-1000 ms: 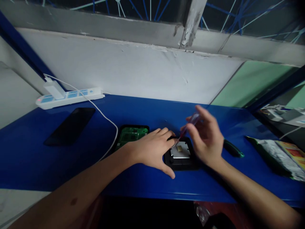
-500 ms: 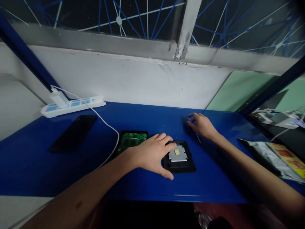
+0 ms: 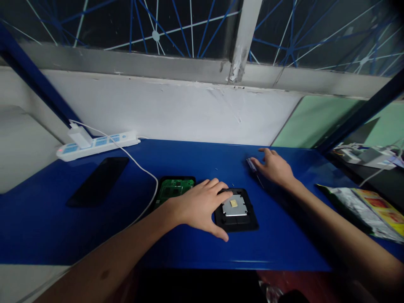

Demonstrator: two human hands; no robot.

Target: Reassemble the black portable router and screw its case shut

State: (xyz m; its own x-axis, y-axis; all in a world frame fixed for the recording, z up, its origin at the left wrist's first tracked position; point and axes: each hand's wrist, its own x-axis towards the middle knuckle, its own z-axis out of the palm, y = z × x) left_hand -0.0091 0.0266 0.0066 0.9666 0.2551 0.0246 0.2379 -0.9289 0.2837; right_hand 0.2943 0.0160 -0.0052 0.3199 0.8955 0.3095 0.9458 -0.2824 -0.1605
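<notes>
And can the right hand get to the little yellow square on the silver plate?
Probably yes. The yellow square lies uncovered on the silver plate. The left hand reaches over just the plate's upper left corner, and the way across the blue table from the right hand looks free.

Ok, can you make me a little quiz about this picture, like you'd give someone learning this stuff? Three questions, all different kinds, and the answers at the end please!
1. True or false: the screwdriver is beside the right hand.

2. Pick one: what colour is the small pad on the silver metal plate in the black cover?
A) bright red
B) pale yellow
C) dark blue

3. Fill in the gap: the white charger is plugged into the white ____.

Key:
1. True.
2. B.
3. Power strip.
</notes>
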